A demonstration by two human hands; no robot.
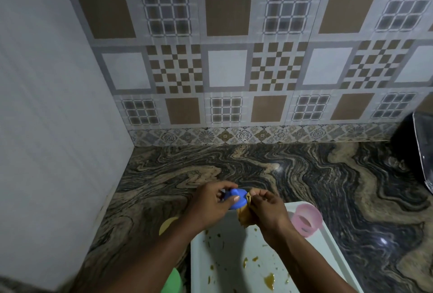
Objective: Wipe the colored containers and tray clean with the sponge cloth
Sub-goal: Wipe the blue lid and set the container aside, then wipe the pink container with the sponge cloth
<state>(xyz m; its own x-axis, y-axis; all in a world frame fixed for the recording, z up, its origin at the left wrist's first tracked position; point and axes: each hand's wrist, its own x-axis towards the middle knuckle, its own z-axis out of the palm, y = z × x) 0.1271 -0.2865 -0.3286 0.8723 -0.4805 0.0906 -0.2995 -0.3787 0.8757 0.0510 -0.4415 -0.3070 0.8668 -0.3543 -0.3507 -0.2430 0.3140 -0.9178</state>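
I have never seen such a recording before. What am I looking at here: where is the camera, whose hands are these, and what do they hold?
There is no machine here. A person wears one camera on the head, and it looks forward and down, so you see that person's own two hands from above. The left hand grips a small blue container. The right hand pinches a tan sponge cloth against it. Below the hands, a white tray with yellowish food stains lies on a dark, swirled stone counter. A pink container sits at the tray's far right corner. A yellow container and a green container stand on the counter left of the tray, partly hidden by the left arm. Behind is a tiled wall.
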